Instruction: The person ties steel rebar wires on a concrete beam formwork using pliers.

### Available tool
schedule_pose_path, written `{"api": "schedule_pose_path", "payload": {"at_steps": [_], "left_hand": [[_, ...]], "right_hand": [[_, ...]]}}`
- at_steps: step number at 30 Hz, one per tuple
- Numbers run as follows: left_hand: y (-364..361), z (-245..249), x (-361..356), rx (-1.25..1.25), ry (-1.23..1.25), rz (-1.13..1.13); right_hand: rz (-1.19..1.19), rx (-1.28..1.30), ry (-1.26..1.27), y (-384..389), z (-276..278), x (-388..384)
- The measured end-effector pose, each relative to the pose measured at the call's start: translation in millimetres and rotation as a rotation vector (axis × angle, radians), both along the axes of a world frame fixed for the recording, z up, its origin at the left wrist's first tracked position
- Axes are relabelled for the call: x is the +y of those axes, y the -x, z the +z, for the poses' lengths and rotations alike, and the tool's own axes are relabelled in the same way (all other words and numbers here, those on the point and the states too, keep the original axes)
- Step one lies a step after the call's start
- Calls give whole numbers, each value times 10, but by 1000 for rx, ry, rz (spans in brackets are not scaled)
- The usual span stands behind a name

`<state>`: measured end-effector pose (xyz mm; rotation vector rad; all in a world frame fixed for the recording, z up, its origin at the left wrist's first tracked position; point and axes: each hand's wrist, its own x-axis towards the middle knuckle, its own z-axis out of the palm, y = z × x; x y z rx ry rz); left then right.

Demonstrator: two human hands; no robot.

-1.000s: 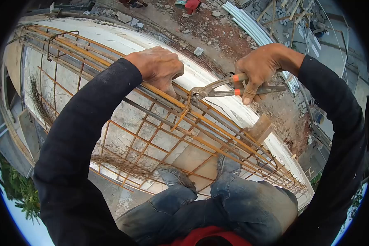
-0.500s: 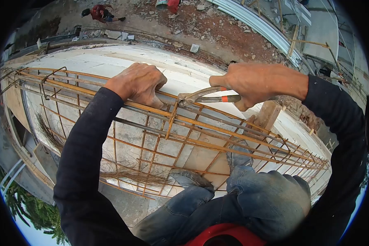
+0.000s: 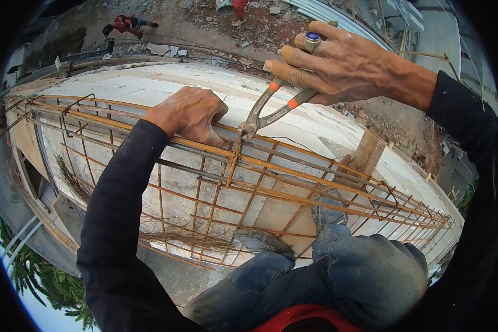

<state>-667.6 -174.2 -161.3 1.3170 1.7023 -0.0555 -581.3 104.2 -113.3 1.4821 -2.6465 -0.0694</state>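
Note:
My right hand (image 3: 343,63) holds metal pincers (image 3: 249,127) by their orange-banded handles, which are spread somewhat apart. Their jaws sit at a rusty stirrup (image 3: 233,163), where it crosses the top bars of a long rebar cage (image 3: 293,171); any wire between the jaws is too small to make out. Just left of that crossing, my left hand (image 3: 193,113) is closed around a top bar of the cage, its thumb beside the stirrup. A ring with a blue stone shows on my right hand.
Loose tie wire (image 3: 193,239) lies across the lower bars. My shoes (image 3: 260,242) rest among the bars. Behind the cage runs a white wall (image 3: 149,77), with a wooden block (image 3: 366,152) at right. Below are rubble, pipes (image 3: 337,22) and a person in red (image 3: 124,24).
My right hand has swung up and turned, fingers loosening around the handles, so the pincers stand more upright with handles wider apart. My left hand keeps its place on the bar.

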Motion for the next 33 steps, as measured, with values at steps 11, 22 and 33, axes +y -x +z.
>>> {"api": "schedule_pose_path", "payload": {"at_steps": [11, 22, 33], "left_hand": [[-8, -141, -123, -25, -229, 53], [-25, 39, -53, -16, -87, 65], [281, 431, 34, -596, -11, 711]], "right_hand": [[-550, -1649, -64, -163, 88, 47], [-753, -2072, 76, -148, 141, 19], [-706, -2073, 65, -83, 99, 27]]}}
